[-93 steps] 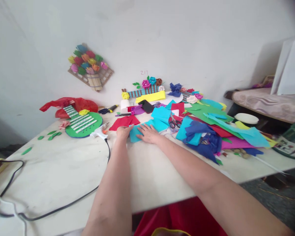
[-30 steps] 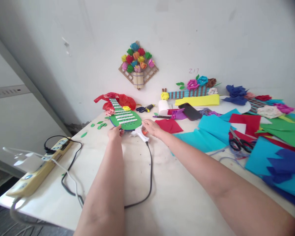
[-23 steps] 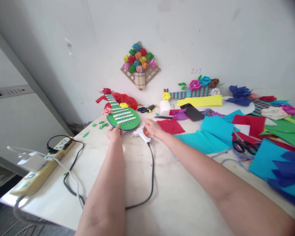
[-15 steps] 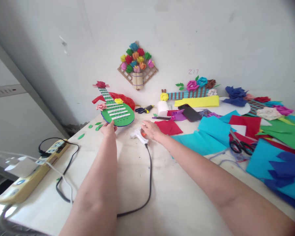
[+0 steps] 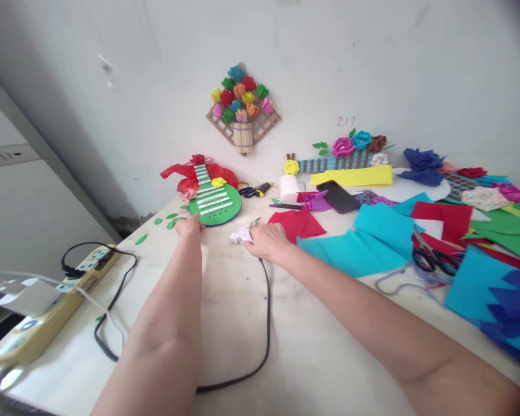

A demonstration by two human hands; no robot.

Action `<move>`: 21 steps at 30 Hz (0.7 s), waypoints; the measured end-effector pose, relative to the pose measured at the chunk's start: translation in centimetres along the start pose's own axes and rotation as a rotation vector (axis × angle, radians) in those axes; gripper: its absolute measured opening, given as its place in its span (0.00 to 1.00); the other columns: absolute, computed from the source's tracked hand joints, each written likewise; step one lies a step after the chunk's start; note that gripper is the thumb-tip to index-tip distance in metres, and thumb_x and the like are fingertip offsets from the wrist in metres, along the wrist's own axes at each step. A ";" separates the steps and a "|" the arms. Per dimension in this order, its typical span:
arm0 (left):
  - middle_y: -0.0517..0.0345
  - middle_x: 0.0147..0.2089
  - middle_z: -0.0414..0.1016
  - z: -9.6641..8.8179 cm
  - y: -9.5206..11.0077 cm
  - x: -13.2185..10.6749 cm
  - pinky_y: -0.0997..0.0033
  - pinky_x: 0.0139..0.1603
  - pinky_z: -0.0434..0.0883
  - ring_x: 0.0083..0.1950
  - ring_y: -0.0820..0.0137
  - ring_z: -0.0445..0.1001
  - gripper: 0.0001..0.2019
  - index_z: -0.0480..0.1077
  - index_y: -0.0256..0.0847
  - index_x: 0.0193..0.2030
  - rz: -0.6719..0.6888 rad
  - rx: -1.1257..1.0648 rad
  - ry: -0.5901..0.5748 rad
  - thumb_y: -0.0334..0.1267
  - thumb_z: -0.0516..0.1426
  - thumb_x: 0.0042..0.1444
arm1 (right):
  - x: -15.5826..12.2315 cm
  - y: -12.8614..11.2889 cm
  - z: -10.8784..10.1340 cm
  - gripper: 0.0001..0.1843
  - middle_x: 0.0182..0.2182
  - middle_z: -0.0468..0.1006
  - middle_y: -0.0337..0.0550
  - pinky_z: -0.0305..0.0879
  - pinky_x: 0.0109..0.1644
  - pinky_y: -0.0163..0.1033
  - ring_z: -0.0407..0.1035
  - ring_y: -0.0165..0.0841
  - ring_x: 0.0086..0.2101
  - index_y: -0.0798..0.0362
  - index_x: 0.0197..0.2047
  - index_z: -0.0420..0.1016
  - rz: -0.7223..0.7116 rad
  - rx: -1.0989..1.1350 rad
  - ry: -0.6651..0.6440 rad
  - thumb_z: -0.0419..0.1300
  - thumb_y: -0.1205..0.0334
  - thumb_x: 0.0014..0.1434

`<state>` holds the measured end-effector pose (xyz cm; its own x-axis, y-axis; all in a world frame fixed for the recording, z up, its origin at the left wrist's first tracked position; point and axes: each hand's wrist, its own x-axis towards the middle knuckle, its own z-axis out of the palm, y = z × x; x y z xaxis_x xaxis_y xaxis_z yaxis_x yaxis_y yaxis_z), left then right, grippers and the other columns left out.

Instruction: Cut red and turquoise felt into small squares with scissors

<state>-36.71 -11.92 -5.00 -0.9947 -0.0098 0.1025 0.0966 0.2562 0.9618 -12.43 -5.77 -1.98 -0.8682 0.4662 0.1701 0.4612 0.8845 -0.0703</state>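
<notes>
A green craft guitar (image 5: 214, 205) with white strips and paper flowers lies near the back left of the table. My left hand (image 5: 189, 226) is closed at its lower left edge, thumb near the rim; the other fingers are partly hidden. My right hand (image 5: 268, 240) wraps round a white hot glue gun (image 5: 241, 234) lying on the table, its nozzle tilted up and its handle mostly covered by my fingers. A black cord (image 5: 267, 323) runs from the gun toward me. Several green paper leaves (image 5: 141, 239) lie left of my left hand.
A yellow power strip (image 5: 56, 306) with plugs lies at the left edge. Pliers (image 5: 255, 190), a phone (image 5: 338, 197) and a white roll (image 5: 289, 189) are behind. Cyan paper (image 5: 355, 251), scissors (image 5: 433, 257) and a second guitar (image 5: 333, 164) lie right. A flower basket (image 5: 242, 137) hangs on the wall.
The green guitar has been lowered flatter onto the table by my left hand. My right hand has come down from above the glue gun and closed round it.
</notes>
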 end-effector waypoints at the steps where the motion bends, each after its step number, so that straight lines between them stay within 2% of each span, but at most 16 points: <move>1: 0.41 0.37 0.72 -0.5 0.0 -0.4 0.56 0.31 0.70 0.37 0.55 0.74 0.15 0.67 0.36 0.37 0.002 0.170 0.045 0.39 0.61 0.43 | -0.1 -0.3 -0.1 0.27 0.40 0.75 0.60 0.62 0.43 0.46 0.69 0.46 0.42 0.61 0.45 0.73 0.007 -0.017 -0.047 0.47 0.46 0.57; 2: 0.41 0.41 0.72 -1.0 0.1 -0.9 0.55 0.37 0.69 0.43 0.53 0.73 0.18 0.68 0.36 0.39 0.035 0.319 0.069 0.44 0.61 0.43 | -0.2 -0.5 -0.1 0.29 0.40 0.75 0.61 0.62 0.43 0.46 0.69 0.47 0.43 0.62 0.45 0.73 0.010 -0.030 -0.080 0.47 0.46 0.57; 3: 0.43 0.41 0.73 -1.4 0.2 -1.5 0.56 0.41 0.68 0.45 0.53 0.72 0.17 0.69 0.37 0.38 0.062 0.355 0.041 0.45 0.61 0.43 | -0.3 -0.6 -0.1 0.29 0.39 0.75 0.62 0.62 0.43 0.47 0.69 0.47 0.43 0.62 0.45 0.73 0.010 -0.038 -0.097 0.47 0.45 0.57; 4: 0.49 0.37 0.74 -1.8 0.2 -2.1 0.60 0.43 0.68 0.43 0.56 0.73 0.15 0.70 0.40 0.34 0.111 0.375 -0.032 0.47 0.61 0.42 | -0.3 -0.8 -0.1 0.30 0.39 0.75 0.63 0.62 0.43 0.47 0.69 0.47 0.43 0.63 0.45 0.73 0.010 -0.040 -0.107 0.46 0.45 0.57; 6: 0.55 0.33 0.75 -2.4 0.2 -3.3 0.66 0.41 0.67 0.40 0.61 0.73 0.15 0.71 0.42 0.30 0.314 0.523 -0.304 0.52 0.58 0.44 | -0.4 -0.9 0.0 0.29 0.39 0.75 0.63 0.62 0.42 0.47 0.70 0.47 0.42 0.63 0.44 0.73 0.014 -0.041 -0.111 0.46 0.46 0.56; 8: 0.58 0.32 0.75 -2.6 0.1 -4.3 0.69 0.39 0.66 0.38 0.64 0.73 0.17 0.72 0.44 0.30 0.429 0.645 -0.433 0.55 0.58 0.42 | -0.5 -1.0 0.2 0.29 0.40 0.75 0.64 0.62 0.42 0.47 0.70 0.47 0.42 0.63 0.44 0.73 0.016 -0.039 -0.109 0.46 0.46 0.57; 10: 0.59 0.35 0.76 -2.5 -0.2 -5.1 0.70 0.40 0.65 0.40 0.65 0.72 0.16 0.72 0.45 0.31 0.546 0.729 -0.505 0.55 0.59 0.42 | -0.6 -1.0 0.5 0.28 0.40 0.75 0.64 0.62 0.43 0.47 0.70 0.47 0.43 0.63 0.45 0.73 0.020 -0.031 -0.110 0.47 0.47 0.57; 13: 0.56 0.42 0.75 -2.2 -0.7 -5.8 0.70 0.42 0.65 0.45 0.65 0.71 0.11 0.71 0.45 0.33 0.677 0.817 -0.496 0.48 0.56 0.49 | -0.8 -0.9 0.9 0.27 0.41 0.75 0.63 0.62 0.44 0.47 0.70 0.47 0.43 0.63 0.47 0.71 0.037 -0.016 -0.089 0.48 0.49 0.57; 16: 0.54 0.44 0.74 -2.1 -1.0 -6.0 0.69 0.43 0.65 0.48 0.63 0.70 0.07 0.70 0.44 0.33 0.712 0.829 -0.453 0.42 0.53 0.53 | -1.0 -0.9 1.1 0.24 0.42 0.75 0.63 0.62 0.44 0.46 0.70 0.46 0.44 0.63 0.49 0.70 0.054 -0.001 -0.057 0.49 0.53 0.58; 18: 0.51 0.43 0.75 -2.4 -1.0 -5.7 0.68 0.43 0.66 0.48 0.62 0.71 0.08 0.70 0.43 0.33 0.636 0.805 -0.387 0.42 0.52 0.54 | -1.1 -1.2 1.1 0.23 0.42 0.75 0.63 0.62 0.44 0.45 0.70 0.45 0.44 0.63 0.48 0.70 0.065 0.018 -0.057 0.48 0.55 0.58; 21: 0.47 0.40 0.75 -3.6 -0.8 -4.7 0.65 0.42 0.67 0.45 0.59 0.72 0.10 0.71 0.42 0.36 0.400 0.723 -0.192 0.43 0.51 0.55 | -1.1 -2.0 0.9 0.22 0.40 0.76 0.62 0.63 0.43 0.46 0.70 0.46 0.43 0.63 0.46 0.72 0.058 0.059 -0.054 0.48 0.57 0.57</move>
<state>-32.01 -15.59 -5.36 -0.8857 0.3607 0.2922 0.4606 0.7612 0.4566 -12.59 -8.02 -2.94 -0.8495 0.5158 0.1105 0.5011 0.8545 -0.1369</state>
